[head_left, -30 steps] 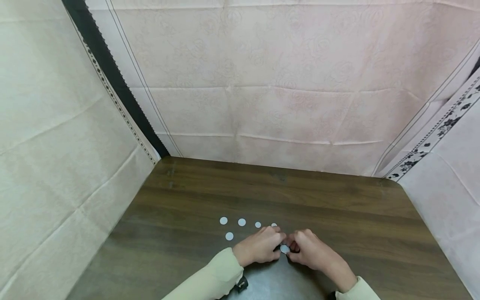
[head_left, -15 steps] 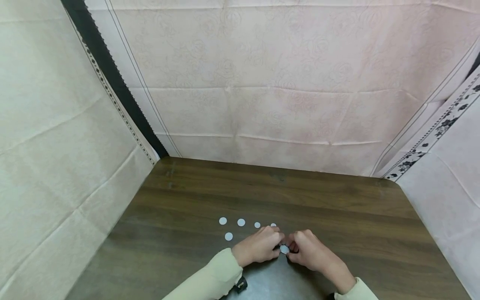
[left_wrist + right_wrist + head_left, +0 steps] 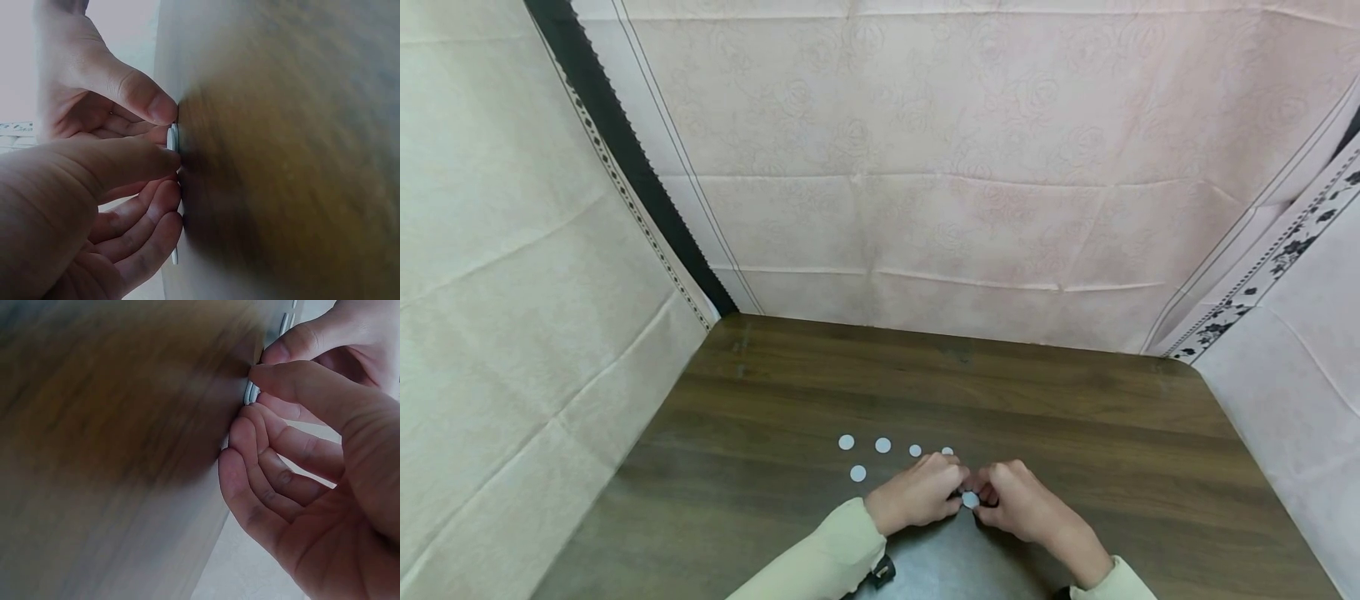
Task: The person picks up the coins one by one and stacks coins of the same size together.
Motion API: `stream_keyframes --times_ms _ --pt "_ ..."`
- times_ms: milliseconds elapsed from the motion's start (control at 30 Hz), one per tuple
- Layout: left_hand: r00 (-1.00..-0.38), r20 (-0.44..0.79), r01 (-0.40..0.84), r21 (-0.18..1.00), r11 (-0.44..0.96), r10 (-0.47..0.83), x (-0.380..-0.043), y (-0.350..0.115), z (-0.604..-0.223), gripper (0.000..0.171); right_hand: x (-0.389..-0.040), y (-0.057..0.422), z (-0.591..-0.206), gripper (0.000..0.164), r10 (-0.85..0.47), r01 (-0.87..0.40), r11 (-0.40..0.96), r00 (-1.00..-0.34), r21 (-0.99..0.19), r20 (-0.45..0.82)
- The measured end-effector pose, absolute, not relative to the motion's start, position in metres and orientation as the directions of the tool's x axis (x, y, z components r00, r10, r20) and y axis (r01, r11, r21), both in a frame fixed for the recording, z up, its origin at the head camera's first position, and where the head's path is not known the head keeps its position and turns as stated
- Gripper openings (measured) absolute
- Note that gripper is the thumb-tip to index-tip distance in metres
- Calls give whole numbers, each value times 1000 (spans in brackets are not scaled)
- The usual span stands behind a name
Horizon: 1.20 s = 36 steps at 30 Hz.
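A small white disc (image 3: 970, 500) lies on the wooden table between my hands. In the left wrist view it shows edge-on as thin stacked white discs (image 3: 173, 135). From its left side my left hand (image 3: 920, 492) holds the stack, thumb at the near edge and fingers curled on the far side. My right hand (image 3: 1019, 502) grips it from the right in the same way, and the two hands' fingertips almost meet. The right wrist view also shows a layered edge on the stack (image 3: 251, 394) beside the thumb tips. Fingers hide part of its rim.
Several loose white discs lie beyond and left of the hands: a far-left one (image 3: 846, 442), one beside it (image 3: 883, 445), a smaller one (image 3: 915, 450) and a nearer one (image 3: 858, 473). Another disc (image 3: 947, 451) is partly covered by the left hand. Pale cloth (image 3: 940, 167) surrounds the table.
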<state>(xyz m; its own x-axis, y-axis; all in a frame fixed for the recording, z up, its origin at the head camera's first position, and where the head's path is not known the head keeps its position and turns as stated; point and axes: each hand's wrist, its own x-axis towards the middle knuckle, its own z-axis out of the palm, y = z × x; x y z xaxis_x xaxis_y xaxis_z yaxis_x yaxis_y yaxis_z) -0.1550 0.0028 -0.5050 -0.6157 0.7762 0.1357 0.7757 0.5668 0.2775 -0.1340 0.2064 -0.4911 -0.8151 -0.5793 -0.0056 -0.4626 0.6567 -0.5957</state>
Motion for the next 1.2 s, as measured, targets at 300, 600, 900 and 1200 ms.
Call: stream_keyframes --times_ms 300,600,900,1200 --pt "-607 143 781 291 553 782 -155 3 -505 14 -134 208 -491 15 -581 -460 652 -814 -602 -7" --pt "-618 117 769 295 567 777 -154 3 -504 10 -135 208 -491 15 -581 -452 649 -813 -612 -16" --pt "-612 126 775 291 561 781 -154 4 -505 11 -134 208 -491 16 -590 -456 637 -807 -621 -12" --pt "-609 128 777 291 558 783 -156 4 -505 10 -135 208 -492 16 -581 -445 644 -814 -622 -20"
